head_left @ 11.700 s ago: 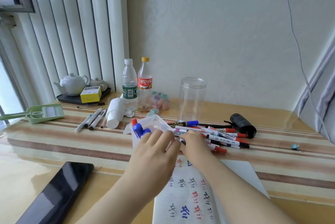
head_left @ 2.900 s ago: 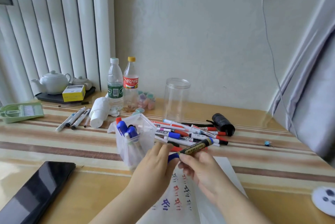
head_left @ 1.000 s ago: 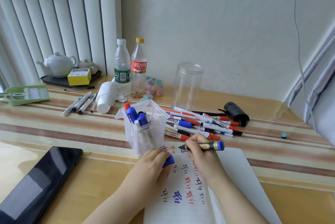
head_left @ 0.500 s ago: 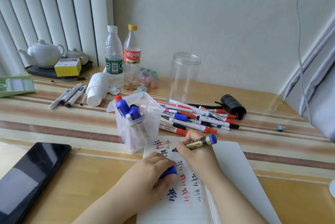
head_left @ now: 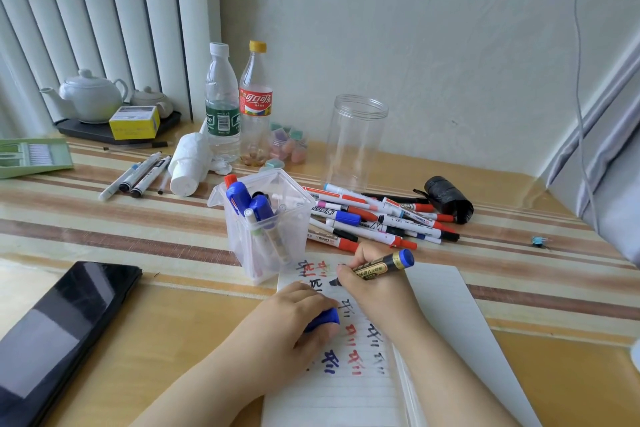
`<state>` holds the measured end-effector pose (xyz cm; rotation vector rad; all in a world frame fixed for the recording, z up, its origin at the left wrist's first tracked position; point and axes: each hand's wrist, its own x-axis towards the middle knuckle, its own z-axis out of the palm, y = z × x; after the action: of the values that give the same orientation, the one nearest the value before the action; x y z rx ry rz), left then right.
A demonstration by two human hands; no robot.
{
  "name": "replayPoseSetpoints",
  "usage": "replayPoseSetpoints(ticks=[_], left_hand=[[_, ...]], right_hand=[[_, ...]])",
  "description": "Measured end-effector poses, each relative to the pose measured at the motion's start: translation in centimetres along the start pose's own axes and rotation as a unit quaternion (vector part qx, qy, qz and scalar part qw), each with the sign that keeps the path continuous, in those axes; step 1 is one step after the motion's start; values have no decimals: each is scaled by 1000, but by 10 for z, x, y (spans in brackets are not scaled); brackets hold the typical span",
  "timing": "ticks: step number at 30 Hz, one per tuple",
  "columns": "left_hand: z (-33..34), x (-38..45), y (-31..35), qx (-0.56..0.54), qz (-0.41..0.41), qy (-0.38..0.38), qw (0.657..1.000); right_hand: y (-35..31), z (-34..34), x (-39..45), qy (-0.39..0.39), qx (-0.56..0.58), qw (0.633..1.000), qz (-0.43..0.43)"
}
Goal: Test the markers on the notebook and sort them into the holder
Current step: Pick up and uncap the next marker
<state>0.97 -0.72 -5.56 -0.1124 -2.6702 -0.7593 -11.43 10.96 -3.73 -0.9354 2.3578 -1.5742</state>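
Note:
My right hand point(head_left: 372, 284) grips a black-and-gold marker with a blue end point(head_left: 384, 264), its tip down on the open lined notebook point(head_left: 349, 388), which carries red, blue and black test marks. My left hand point(head_left: 292, 319) rests on the page and holds the marker's blue cap point(head_left: 323, 318). A clear plastic holder point(head_left: 268, 219) with several blue and red markers stands just beyond the notebook. A pile of loose markers point(head_left: 377, 219) lies to the holder's right.
A black phone point(head_left: 59, 329) lies at the near left. Behind stand two bottles point(head_left: 239, 104), a clear jar point(head_left: 356, 139), a white roll point(head_left: 188, 163), three pens point(head_left: 138, 175), a teapot tray point(head_left: 93, 104) and a black roll point(head_left: 448, 198). A green tray point(head_left: 31, 156) sits far left.
My right hand uncapped the marker and brought its tip down onto the page. My left hand settled on the notebook with the blue cap.

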Motion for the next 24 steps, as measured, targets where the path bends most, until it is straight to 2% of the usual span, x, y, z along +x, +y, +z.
replayPoseSetpoints(ticks=[3,8,24], left_hand=[[0,0,0,0,0,-3,1000],[-1,-1,1,-3,-3,-9,1000],[0,-1,0,4,-3,-10,1000]], right_hand=[[0,-1,-1,-5,4,1000,4],[2,-4,-1,28,5,1000,-7],[4,-3,1,22,-11,1000,-7]])
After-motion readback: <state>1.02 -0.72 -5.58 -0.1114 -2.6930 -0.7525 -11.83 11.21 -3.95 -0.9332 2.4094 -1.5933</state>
